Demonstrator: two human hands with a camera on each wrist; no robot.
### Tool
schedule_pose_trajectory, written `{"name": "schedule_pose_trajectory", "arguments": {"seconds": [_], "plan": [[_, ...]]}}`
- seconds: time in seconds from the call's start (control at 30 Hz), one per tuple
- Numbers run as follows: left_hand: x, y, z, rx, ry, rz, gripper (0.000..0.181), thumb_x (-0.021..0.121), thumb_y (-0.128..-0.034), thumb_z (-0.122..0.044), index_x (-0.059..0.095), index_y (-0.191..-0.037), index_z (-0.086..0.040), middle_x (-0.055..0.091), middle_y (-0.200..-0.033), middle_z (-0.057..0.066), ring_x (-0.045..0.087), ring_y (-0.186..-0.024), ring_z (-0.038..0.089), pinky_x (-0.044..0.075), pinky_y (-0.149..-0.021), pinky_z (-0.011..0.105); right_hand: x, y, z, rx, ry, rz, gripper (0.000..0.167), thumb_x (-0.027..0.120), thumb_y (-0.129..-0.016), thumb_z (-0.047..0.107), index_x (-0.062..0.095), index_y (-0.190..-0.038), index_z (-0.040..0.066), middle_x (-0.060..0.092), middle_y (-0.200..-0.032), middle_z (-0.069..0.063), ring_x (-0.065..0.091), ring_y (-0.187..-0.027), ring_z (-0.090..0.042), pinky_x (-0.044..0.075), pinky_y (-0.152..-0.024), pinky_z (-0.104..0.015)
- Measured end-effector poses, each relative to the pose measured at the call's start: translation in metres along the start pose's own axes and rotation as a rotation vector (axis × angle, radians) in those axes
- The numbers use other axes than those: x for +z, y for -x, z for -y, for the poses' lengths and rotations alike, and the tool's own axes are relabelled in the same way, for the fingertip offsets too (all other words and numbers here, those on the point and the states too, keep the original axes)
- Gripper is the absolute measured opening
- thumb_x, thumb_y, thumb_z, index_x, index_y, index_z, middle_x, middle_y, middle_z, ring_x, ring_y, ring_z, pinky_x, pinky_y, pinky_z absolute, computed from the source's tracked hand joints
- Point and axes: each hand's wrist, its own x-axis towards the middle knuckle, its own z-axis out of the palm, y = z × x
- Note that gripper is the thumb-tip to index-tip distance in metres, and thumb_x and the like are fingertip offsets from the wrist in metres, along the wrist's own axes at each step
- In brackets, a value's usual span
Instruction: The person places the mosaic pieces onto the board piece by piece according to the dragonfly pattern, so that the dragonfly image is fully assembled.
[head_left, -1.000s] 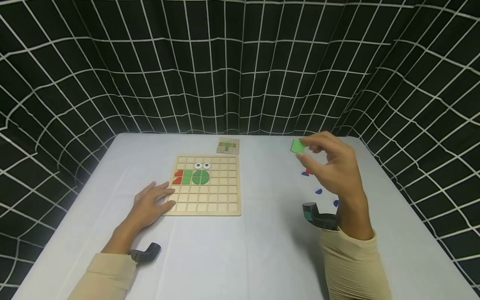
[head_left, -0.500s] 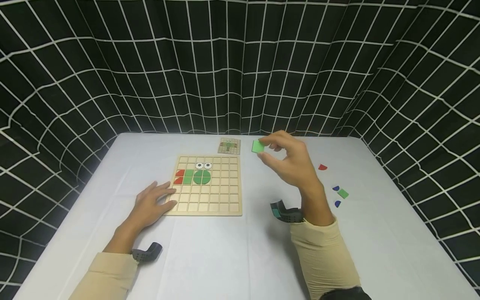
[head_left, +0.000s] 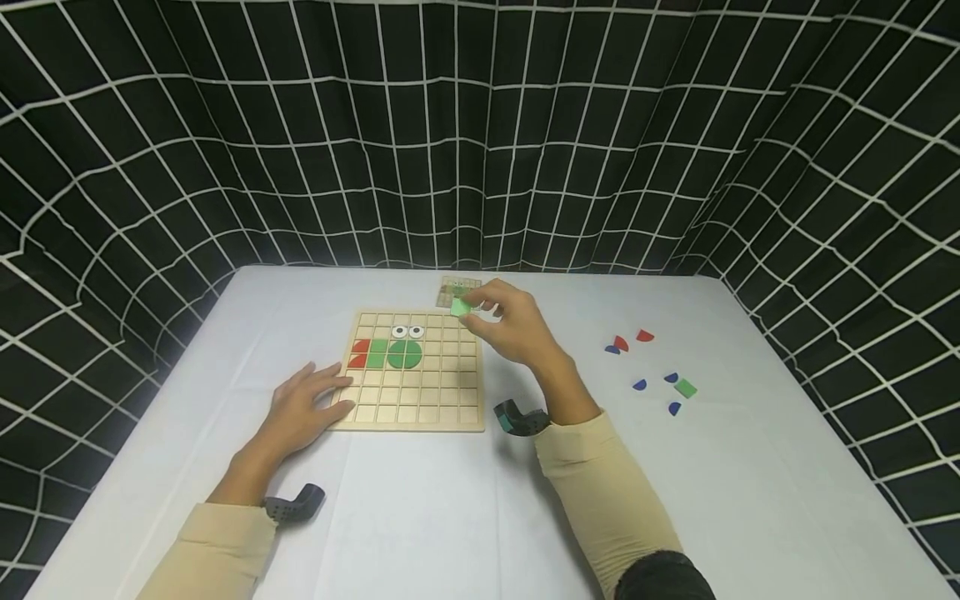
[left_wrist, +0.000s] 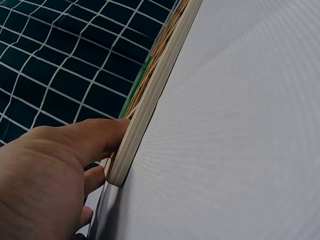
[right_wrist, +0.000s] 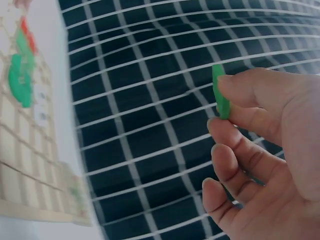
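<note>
Between thumb and fingertips my right hand [head_left: 512, 323] pinches a light green square tile [head_left: 460, 307], held up over the far right corner of the wooden grid board [head_left: 450, 400]. In the right wrist view the tile [right_wrist: 220, 92] is seen nearly edge-on. My left hand [head_left: 302, 407] rests with fingers spread on the board's left edge; the left wrist view shows a finger on the rim [left_wrist: 145, 100]. On the board lie red quarter pieces [head_left: 358, 353], light green squares [head_left: 377, 353], a dark green circle of quarters [head_left: 404, 354] and two eye pieces [head_left: 407, 332].
A small pattern card [head_left: 447, 292] lies behind the board, partly hidden by the right hand and tile. To the right are scattered red quarters [head_left: 645, 336], several blue half-round pieces [head_left: 640, 385] and a green square [head_left: 686, 387]. Netted black curtain [head_left: 480, 167] surrounds the white table [head_left: 420, 517].
My right hand has carried the green tile leftward from above the loose pieces to the board's far right corner, uncovering those pieces. The left hand stays in place on the board.
</note>
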Motion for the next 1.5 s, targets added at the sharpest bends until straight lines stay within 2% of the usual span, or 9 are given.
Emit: {"name": "schedule_pose_trajectory", "arguments": {"seconds": [0.27, 0.43, 0.67, 0.93, 1.13, 1.5], "plan": [[0.000, 0.000, -0.001, -0.003, -0.004, -0.002, 0.044, 0.072, -0.0867, -0.029, 0.064, -0.125, -0.009, 0.043, -0.146, 0.015, 0.019, -0.140, 0.042, 0.007, -0.109, 0.063, 0.037, -0.008, -0.020, 0.167, -0.024, 0.087, 0.023, 0.070, -0.087, 0.016, 0.071, -0.108, 0.007, 0.067, -0.105, -0.002, 0.057, -0.096, -0.023, 0.051, -0.073, -0.035], [-0.001, 0.000, -0.001, -0.001, 0.002, -0.006, 0.044, 0.072, -0.0866, -0.030, 0.064, -0.124, -0.009, 0.043, -0.146, 0.015, 0.019, -0.140, 0.042, 0.007, -0.109, 0.064, 0.055, -0.013, -0.031, 0.270, -0.017, 0.152, 0.026, 0.070, -0.088, 0.018, 0.070, -0.112, 0.007, 0.066, -0.107, -0.004, 0.057, -0.098, -0.023, 0.051, -0.077, -0.034], [-0.001, 0.000, -0.001, -0.007, 0.003, -0.009, 0.044, 0.072, -0.0865, -0.030, 0.064, -0.125, -0.010, 0.043, -0.146, 0.014, 0.018, -0.140, 0.041, 0.006, -0.109, 0.063, 0.075, -0.016, -0.044, 0.355, 0.028, 0.250, 0.030, 0.070, -0.090, 0.023, 0.069, -0.115, 0.008, 0.065, -0.109, -0.004, 0.058, -0.099, -0.020, 0.051, -0.081, -0.033], [0.000, 0.001, -0.002, -0.009, 0.010, -0.010, 0.044, 0.073, -0.0861, -0.029, 0.064, -0.124, -0.010, 0.044, -0.145, 0.014, 0.019, -0.140, 0.041, 0.006, -0.109, 0.063, 0.090, -0.014, -0.053, 0.399, 0.105, 0.308, 0.034, 0.071, -0.089, 0.025, 0.068, -0.118, 0.009, 0.064, -0.109, -0.004, 0.060, -0.102, -0.019, 0.051, -0.086, -0.032], [-0.001, 0.000, -0.002, -0.004, 0.013, -0.009, 0.044, 0.073, -0.0862, -0.028, 0.064, -0.125, -0.010, 0.044, -0.146, 0.014, 0.019, -0.140, 0.041, 0.006, -0.109, 0.063, 0.093, -0.015, -0.051, 0.370, 0.145, 0.329, 0.032, 0.070, -0.090, 0.018, 0.067, -0.118, 0.005, 0.064, -0.102, -0.005, 0.060, -0.095, -0.019, 0.052, -0.082, -0.031], [0.000, 0.001, -0.002, 0.010, 0.015, -0.008, 0.043, 0.073, -0.0864, -0.027, 0.064, -0.124, -0.009, 0.044, -0.145, 0.015, 0.019, -0.139, 0.043, 0.007, -0.109, 0.064, 0.096, -0.017, -0.053, 0.389, 0.174, 0.392, 0.033, 0.067, -0.090, 0.014, 0.065, -0.121, 0.005, 0.063, -0.114, -0.010, 0.060, -0.107, -0.025, 0.051, -0.090, -0.035]]}}
